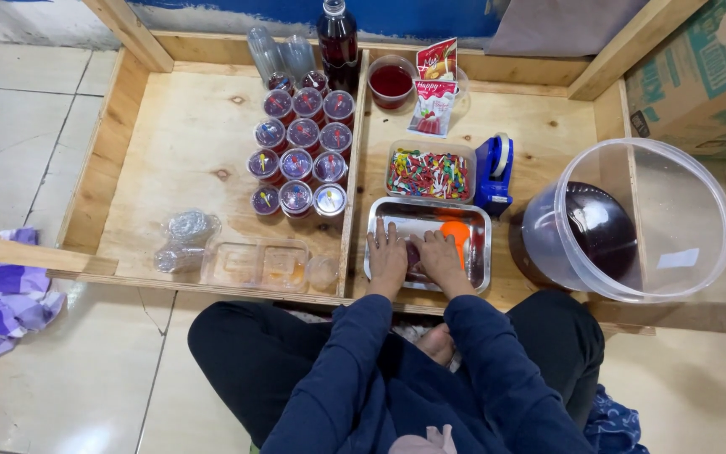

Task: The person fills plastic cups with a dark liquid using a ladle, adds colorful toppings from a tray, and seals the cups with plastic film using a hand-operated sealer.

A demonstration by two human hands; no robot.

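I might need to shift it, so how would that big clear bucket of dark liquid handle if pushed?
The clear plastic bucket looks roughly half full of dark liquid, so probably heavy. Its thin wall may flex. With no lid on, a quick shove could likely slosh it.

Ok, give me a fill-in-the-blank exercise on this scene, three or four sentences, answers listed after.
1. Both hands, left hand and right hand, rest inside a shiny ____ tray.
2. The small box of sprinkles sits directly behind the tray, left of a ____ tape dispenser.
3. The sealed cups of dark drink stand in rows of ____.
4. The big clear tub holds a dark ____.

Missing words: metal; blue; three; liquid
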